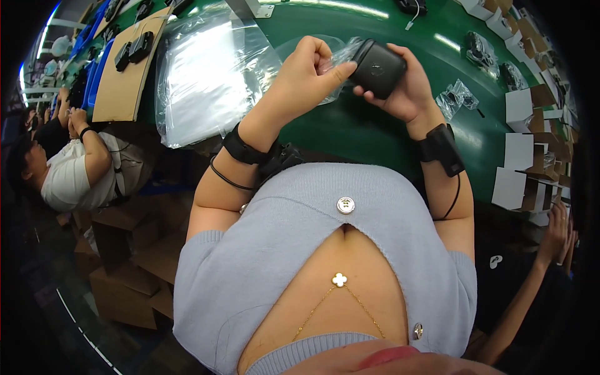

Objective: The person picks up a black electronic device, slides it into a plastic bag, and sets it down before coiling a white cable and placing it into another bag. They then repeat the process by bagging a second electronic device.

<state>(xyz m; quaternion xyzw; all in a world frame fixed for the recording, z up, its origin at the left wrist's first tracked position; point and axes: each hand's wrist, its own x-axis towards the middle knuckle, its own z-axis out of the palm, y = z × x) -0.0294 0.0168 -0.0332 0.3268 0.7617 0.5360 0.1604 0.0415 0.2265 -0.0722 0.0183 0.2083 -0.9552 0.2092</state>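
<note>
My right hand (412,94) holds a black case (382,70) with rounded corners, its fingers wrapped around the right side and underneath. At the case's left edge, my left hand (307,70) has thumb and fingers closed on crinkled clear plastic film (342,55), which looks like a bag. The film touches the case; how far it covers the far side is hidden. Both hands are raised over the green tabletop (300,139). A pile of flat clear plastic bags (209,81) lies to the left of my left hand.
On the right stand open white-and-brown boxes (519,150), with bagged black items (480,53) and a small bagged cable (457,99) nearby. A cardboard sheet (122,87) carries black devices (139,49). Another person (81,162) sits left; someone's arm (531,275) reaches in at right.
</note>
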